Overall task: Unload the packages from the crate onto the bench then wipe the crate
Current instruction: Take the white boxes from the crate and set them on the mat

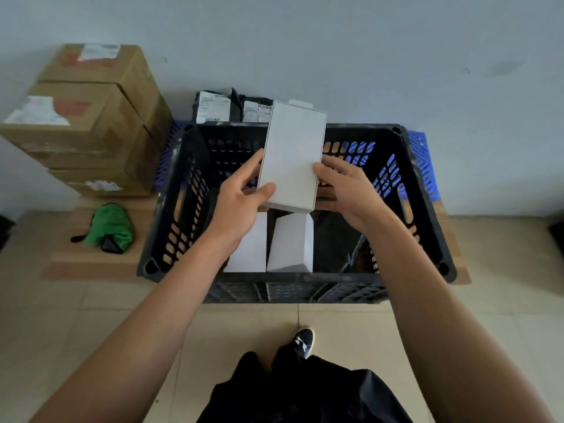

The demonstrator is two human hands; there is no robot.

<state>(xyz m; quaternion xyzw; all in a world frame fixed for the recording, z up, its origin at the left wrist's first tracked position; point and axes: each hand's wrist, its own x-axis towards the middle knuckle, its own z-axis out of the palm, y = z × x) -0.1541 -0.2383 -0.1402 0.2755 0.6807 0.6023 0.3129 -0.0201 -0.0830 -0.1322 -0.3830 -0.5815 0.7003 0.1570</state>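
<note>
Against the pale wall, both hands, left [241,203] and right [345,187], clasp a white box [293,154] above the black crate [427,209], each grip closed on it to lift it clear.

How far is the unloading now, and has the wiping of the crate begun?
Done: two dark mailer bags already lie behind the black crate. In hand: the left hand and right hand hold a white box above it. Left: two white boxes and a dark bag remain inside. Wiping has not begun; the green cloth lies untouched beside the crate.
</note>
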